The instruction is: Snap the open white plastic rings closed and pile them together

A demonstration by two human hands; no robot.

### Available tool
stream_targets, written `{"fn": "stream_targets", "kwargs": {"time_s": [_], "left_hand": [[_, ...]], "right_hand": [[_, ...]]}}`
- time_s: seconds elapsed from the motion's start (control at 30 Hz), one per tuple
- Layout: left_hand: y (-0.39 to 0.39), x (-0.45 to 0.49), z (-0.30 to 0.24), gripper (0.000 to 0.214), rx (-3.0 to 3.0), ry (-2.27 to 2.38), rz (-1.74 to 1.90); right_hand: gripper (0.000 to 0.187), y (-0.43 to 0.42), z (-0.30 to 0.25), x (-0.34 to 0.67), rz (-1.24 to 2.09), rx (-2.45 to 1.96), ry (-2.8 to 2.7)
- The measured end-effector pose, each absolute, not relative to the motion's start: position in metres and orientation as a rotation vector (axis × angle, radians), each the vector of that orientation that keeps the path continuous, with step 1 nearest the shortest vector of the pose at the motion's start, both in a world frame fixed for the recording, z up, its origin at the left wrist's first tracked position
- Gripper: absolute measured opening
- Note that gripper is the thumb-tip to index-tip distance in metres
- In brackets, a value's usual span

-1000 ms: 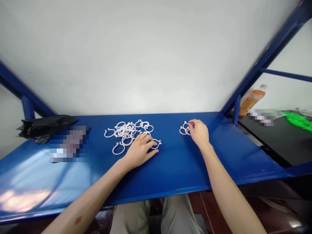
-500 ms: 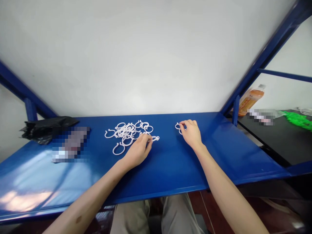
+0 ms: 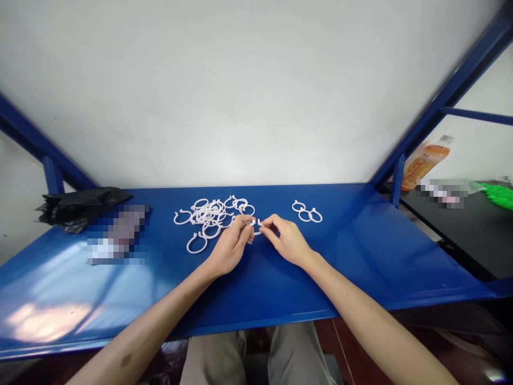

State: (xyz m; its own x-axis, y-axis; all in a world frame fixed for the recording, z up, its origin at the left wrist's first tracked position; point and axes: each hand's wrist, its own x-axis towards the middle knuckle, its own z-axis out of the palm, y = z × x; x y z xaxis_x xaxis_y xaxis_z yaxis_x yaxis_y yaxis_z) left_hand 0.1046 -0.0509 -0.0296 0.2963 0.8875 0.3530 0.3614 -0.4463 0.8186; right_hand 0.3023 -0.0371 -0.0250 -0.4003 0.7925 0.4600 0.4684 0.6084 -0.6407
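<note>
A heap of several white plastic open rings (image 3: 210, 214) lies on the blue shelf (image 3: 360, 256), left of centre. Both hands meet just right of the heap. My left hand (image 3: 230, 246) and my right hand (image 3: 285, 239) each pinch one end of a single white ring (image 3: 256, 224), held a little above the shelf. Three white rings (image 3: 306, 213) lie side by side further right, apart from both hands.
A crumpled black bag (image 3: 76, 206) sits at the far left of the shelf beside a blurred patch. Blue frame struts rise on both sides. Beyond the right strut are an orange bottle (image 3: 425, 160) and something bright green (image 3: 499, 193) on a dark surface.
My right hand left the small group of rings on the right and came to the centre. My left hand lifted one ring from the heap's edge, and both hands now pinch it.
</note>
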Motion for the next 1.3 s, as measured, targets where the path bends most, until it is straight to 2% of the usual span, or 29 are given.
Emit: {"fn": "stream_targets", "kwargs": {"time_s": [0.5,0.63,0.77,0.97,1.3], "left_hand": [[-0.052,0.107,-0.035,0.024,2.625,1.323,1.11],[-0.045,0.101,-0.027,0.028,2.737,1.381,1.025],[-0.037,0.086,-0.032,0.028,2.801,1.607,0.918],[-0.032,0.078,-0.041,0.016,2.877,1.523,0.806],[-0.037,0.077,-0.026,0.023,2.805,1.303,1.056]], "right_hand": [[0.027,-0.04,-0.028,0.299,0.025,-0.863,-2.326],[0.026,-0.022,-0.021,0.32,-0.02,-1.075,-2.118],[0.028,0.005,-0.019,0.371,-0.097,-1.531,-1.728],[0.031,0.024,-0.028,0.415,0.085,-2.019,-1.458],[0.035,0.024,-0.029,0.406,0.151,-2.035,-1.466]]}}
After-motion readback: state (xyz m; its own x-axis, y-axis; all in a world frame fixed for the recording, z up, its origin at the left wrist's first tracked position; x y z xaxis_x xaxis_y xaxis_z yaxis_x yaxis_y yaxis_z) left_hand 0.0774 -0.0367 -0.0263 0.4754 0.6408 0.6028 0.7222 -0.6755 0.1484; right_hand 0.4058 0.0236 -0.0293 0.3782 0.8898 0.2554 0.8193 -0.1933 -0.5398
